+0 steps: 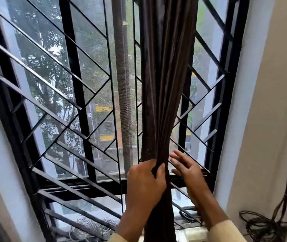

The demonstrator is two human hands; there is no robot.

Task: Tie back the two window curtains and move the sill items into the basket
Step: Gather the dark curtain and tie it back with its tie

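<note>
Head view: your left hand (145, 182) grips the gathered curtain (163, 88) before the window, right hand (187, 169) spread-fingered just beside it; the tie-back step likely needs binding next.

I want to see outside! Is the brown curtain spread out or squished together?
Squished together. The brown curtain hangs as one narrow bundle of folds, gripped by the left hand, with window grille showing on both sides.
</note>
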